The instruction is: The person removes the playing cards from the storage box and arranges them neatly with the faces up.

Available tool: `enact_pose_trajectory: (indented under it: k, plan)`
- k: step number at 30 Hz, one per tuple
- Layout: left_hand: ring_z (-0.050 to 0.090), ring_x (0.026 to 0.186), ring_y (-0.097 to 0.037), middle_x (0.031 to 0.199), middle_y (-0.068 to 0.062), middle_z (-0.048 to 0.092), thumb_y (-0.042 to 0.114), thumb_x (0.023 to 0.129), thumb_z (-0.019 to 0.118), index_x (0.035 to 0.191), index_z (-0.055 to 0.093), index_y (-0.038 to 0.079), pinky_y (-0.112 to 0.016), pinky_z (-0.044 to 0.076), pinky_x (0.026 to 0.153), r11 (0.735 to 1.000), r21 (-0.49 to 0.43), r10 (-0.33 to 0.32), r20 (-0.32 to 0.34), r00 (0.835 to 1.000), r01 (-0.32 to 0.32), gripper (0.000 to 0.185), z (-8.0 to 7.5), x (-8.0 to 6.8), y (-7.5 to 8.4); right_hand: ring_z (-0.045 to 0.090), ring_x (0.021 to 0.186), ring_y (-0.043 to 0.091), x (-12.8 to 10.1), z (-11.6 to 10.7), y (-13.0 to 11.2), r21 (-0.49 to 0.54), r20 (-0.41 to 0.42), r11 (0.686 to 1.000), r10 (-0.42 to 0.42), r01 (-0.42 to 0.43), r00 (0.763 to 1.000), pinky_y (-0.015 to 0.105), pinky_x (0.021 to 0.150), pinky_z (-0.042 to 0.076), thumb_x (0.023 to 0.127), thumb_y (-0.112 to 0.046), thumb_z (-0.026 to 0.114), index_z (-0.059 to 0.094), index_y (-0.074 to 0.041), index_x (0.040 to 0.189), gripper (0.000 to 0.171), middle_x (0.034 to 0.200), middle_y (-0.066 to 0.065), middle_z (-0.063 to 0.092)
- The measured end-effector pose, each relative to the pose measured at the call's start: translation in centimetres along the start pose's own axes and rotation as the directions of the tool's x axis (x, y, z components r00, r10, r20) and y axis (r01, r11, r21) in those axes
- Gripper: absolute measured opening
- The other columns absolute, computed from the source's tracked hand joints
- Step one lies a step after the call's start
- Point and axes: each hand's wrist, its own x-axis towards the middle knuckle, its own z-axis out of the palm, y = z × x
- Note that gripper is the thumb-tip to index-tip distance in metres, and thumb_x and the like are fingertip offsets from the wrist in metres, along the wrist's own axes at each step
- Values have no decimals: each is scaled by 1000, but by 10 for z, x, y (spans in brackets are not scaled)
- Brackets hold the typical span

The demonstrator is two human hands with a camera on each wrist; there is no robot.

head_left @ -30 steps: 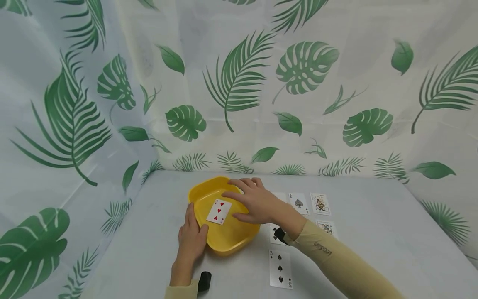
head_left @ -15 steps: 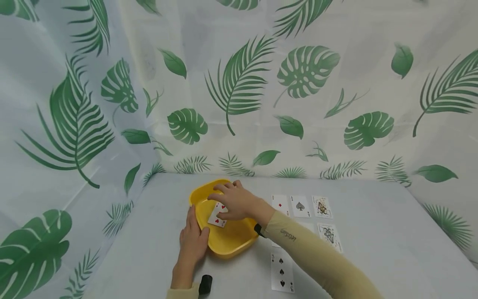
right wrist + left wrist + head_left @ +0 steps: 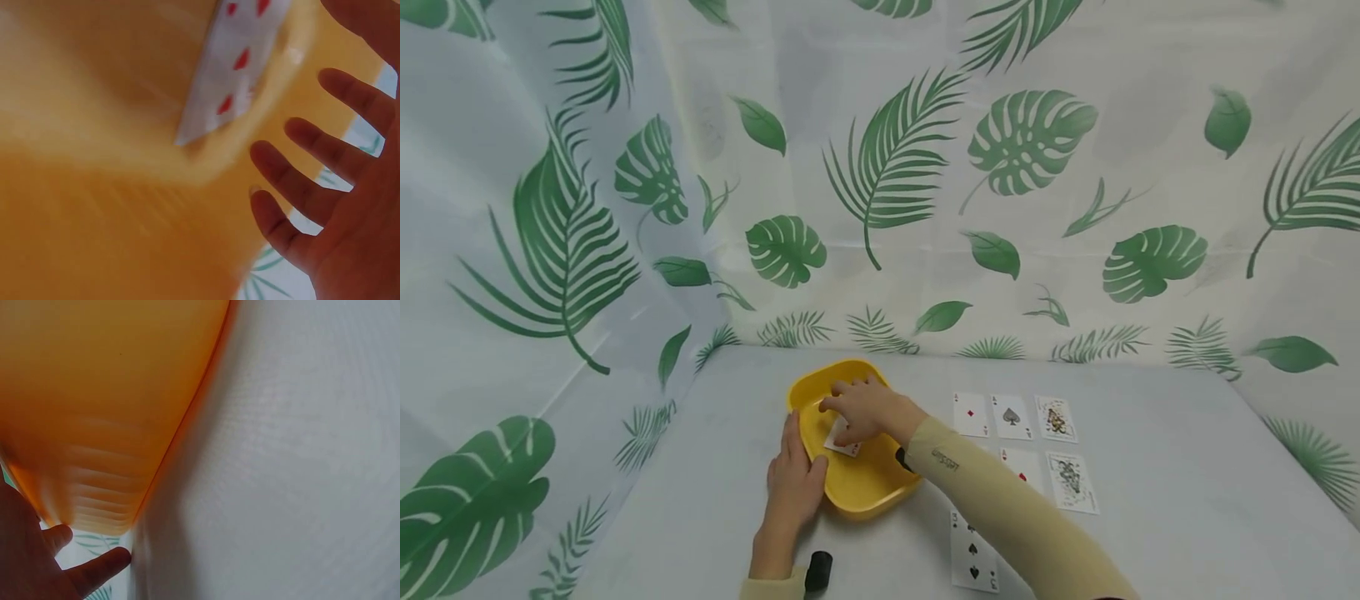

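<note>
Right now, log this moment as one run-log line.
left hand: steadies yellow tray rim | right hand: open over red card in tray | other cards: on table

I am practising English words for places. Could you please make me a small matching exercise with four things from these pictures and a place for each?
Things:
1. red card
2. left hand
3. three of spades
4. black cylinder

Places:
A. on the table, near the right sleeve
B. inside the yellow tray
C. beside the left wrist
D. at the tray's left rim

Pairs: 1-B, 2-D, 3-A, 4-C
</note>
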Motion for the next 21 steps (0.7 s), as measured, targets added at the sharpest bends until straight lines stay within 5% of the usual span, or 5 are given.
enact_pose_trajectory:
  k: [7, 21]
  plan:
    - [30, 144, -44, 166, -18, 14, 14, 95, 51, 162, 7, 7, -68, 10, 114, 1000, -9, -8, 7, 1000, 8, 80, 0, 0, 2, 49, 112, 25, 7, 16, 8, 95, 80, 989, 106, -113, 991, 46, 104, 39, 82, -57, 76, 55, -36, 142, 67, 133, 0, 50]
    - [29, 145, -44, 166, -17, 14, 15, 94, 49, 162, 7, 9, -68, 9, 114, 1000, -6, -19, 0, 1000, 19, 80, -1, 2, 0, 47, 114, 33, 11, 16, 6, 184, 113, 960, 194, -213, 974, 52, 98, 44, 76, -51, 83, 56, -37, 140, 71, 138, 6, 48]
